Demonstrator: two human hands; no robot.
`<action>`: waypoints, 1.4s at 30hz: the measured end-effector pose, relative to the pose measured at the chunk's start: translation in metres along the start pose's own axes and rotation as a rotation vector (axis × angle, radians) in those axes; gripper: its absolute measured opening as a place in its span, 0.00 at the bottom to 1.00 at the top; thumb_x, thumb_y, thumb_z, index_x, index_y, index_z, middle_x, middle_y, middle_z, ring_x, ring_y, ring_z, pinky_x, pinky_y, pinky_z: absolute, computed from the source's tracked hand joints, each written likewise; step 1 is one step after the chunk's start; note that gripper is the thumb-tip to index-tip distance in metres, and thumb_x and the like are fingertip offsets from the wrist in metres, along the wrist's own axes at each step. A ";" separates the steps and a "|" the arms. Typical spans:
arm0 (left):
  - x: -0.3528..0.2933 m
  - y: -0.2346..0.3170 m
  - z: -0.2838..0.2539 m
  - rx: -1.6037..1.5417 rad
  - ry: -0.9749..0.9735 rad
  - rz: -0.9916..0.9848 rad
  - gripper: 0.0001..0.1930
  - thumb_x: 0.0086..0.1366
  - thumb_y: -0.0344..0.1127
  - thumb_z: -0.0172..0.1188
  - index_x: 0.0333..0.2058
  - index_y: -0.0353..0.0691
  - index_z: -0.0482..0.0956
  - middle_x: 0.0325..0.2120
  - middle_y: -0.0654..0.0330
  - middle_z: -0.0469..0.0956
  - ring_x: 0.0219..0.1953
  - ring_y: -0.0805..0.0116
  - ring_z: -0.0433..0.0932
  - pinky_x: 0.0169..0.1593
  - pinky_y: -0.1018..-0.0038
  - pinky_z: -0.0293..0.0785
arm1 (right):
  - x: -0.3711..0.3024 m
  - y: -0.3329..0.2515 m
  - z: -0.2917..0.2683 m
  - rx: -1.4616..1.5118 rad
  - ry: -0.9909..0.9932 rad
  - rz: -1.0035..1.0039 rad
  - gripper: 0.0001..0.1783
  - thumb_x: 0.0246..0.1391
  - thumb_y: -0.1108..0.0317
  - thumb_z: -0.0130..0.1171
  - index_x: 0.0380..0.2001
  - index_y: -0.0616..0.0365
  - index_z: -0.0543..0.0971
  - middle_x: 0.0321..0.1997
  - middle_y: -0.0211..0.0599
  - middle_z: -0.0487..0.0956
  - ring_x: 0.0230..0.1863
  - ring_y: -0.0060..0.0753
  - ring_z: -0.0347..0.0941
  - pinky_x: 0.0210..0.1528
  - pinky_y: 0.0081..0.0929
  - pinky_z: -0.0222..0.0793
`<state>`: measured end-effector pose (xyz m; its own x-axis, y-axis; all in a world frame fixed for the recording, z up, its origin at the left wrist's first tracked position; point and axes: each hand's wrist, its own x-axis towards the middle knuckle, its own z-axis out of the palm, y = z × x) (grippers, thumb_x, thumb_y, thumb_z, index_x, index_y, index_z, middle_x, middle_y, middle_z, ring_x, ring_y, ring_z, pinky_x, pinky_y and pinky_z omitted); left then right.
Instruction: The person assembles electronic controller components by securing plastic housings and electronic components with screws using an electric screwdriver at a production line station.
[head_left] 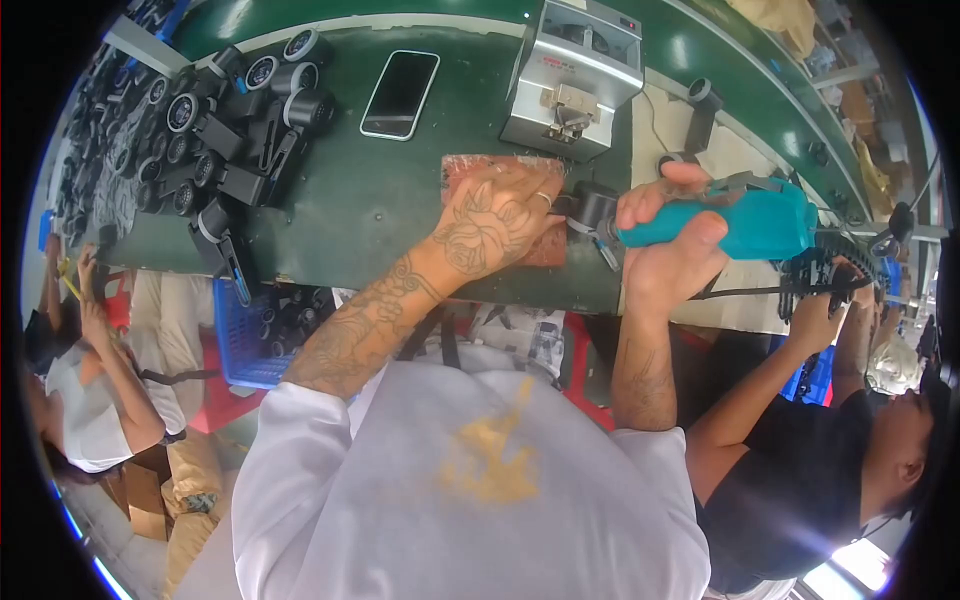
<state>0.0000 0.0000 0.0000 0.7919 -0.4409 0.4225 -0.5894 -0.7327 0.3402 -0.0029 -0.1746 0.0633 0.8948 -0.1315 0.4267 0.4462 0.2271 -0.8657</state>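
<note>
My right hand (675, 235) is wrapped round a teal electric screwdriver (765, 222), held nearly level with its tip pointing left. At that tip is a black part with a round cylindrical head (597, 207). My tattooed left hand (500, 220) is closed beside it, fingers curled against the part; the palm and the rest of the part are hidden beneath the hand. Under my left hand lies a worn reddish board (480, 165) on the green table mat (385, 225). A slim metallic piece (607, 255) shows just below the black part.
Many black parts with round heads (225, 135) are heaped at the left. A phone (400, 95) and a grey machine (575, 80) stand beyond my hands. More black parts (703, 115) lie at right. A blue crate (250, 345) sits below the table; people work on both sides.
</note>
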 end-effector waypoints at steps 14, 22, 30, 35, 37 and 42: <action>-0.005 0.004 0.008 0.090 0.126 0.143 0.20 0.58 0.40 0.64 0.48 0.38 0.79 0.44 0.60 0.80 0.48 0.63 0.77 0.54 0.66 0.72 | 0.004 0.005 0.006 -0.071 -0.007 -0.023 0.44 0.56 0.30 0.55 0.45 0.69 0.71 0.23 0.37 0.71 0.22 0.31 0.69 0.27 0.31 0.67; -0.020 0.011 -0.010 0.008 -0.130 0.079 0.36 0.62 0.52 0.62 0.64 0.39 0.65 0.61 0.57 0.67 0.62 0.60 0.65 0.65 0.60 0.61 | -0.001 0.010 0.008 -0.103 -0.038 -0.016 0.43 0.55 0.30 0.56 0.44 0.69 0.70 0.22 0.37 0.71 0.20 0.32 0.69 0.26 0.31 0.68; -0.023 0.011 -0.008 0.041 -0.237 0.100 0.40 0.65 0.55 0.59 0.68 0.38 0.59 0.68 0.56 0.60 0.68 0.59 0.59 0.70 0.60 0.54 | -0.004 0.020 0.000 -0.023 -0.033 0.007 0.42 0.56 0.35 0.62 0.47 0.70 0.71 0.25 0.36 0.75 0.24 0.28 0.72 0.27 0.25 0.69; -0.021 0.013 -0.005 0.044 -0.239 0.066 0.40 0.64 0.55 0.59 0.68 0.38 0.59 0.67 0.56 0.61 0.67 0.58 0.60 0.69 0.59 0.56 | -0.001 0.028 -0.001 -0.042 -0.009 0.002 0.38 0.57 0.38 0.63 0.44 0.70 0.73 0.24 0.35 0.75 0.23 0.28 0.72 0.26 0.25 0.69; -0.018 0.012 -0.003 0.047 -0.239 0.068 0.40 0.64 0.55 0.60 0.68 0.38 0.60 0.67 0.56 0.62 0.67 0.58 0.61 0.68 0.59 0.56 | 0.002 0.034 -0.003 -0.031 -0.017 0.013 0.36 0.58 0.39 0.63 0.43 0.70 0.73 0.23 0.35 0.75 0.23 0.28 0.72 0.26 0.25 0.69; -0.010 0.015 -0.006 -0.028 -0.209 0.120 0.41 0.62 0.54 0.62 0.67 0.37 0.60 0.67 0.56 0.62 0.66 0.58 0.61 0.68 0.58 0.57 | -0.003 0.034 -0.006 -0.078 0.017 0.072 0.30 0.60 0.43 0.61 0.39 0.66 0.73 0.23 0.35 0.74 0.23 0.29 0.71 0.27 0.27 0.70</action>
<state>-0.0184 -0.0034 0.0061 0.7298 -0.6242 0.2790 -0.6834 -0.6549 0.3226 0.0095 -0.1725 0.0309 0.9236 -0.1343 0.3591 0.3778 0.1605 -0.9119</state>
